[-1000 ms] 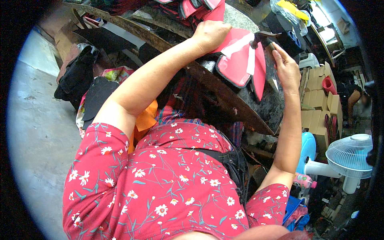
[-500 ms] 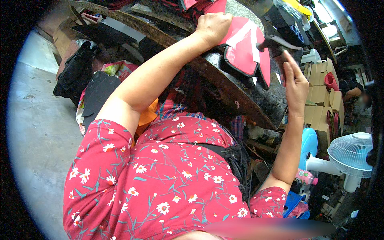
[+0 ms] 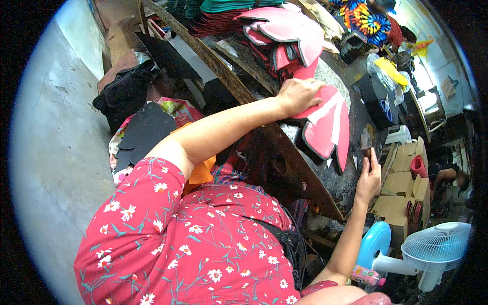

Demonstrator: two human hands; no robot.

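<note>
A pink shoe upper (image 3: 341, 133) with dark edges and a white strip lies on the dark, scuffed top of the workbench (image 3: 333, 183). My left hand (image 3: 300, 96) is closed over its far left end, thumb and fingers curled against it. Off to the right of the piece, my right hand (image 3: 370, 178) grips the handle of a hammer (image 3: 366, 141). Motion smears the hammer's head, which is apart from the upper. Just beyond my left hand rises a pile of similar pink uppers (image 3: 305, 38).
Stacked teal and dark red pieces (image 3: 223, 6) stand at the back. Cardboard boxes (image 3: 401, 195) and a blue-and-white fan (image 3: 432, 249) are on the right. A black bag (image 3: 124, 89) lies left of the bench. A person in a tie-dye shirt (image 3: 368, 25) is at the far right.
The view has shifted, bringing the pile of uppers into sight. The hammer has moved off the upper toward the right. My left hand keeps its hold on the piece.
</note>
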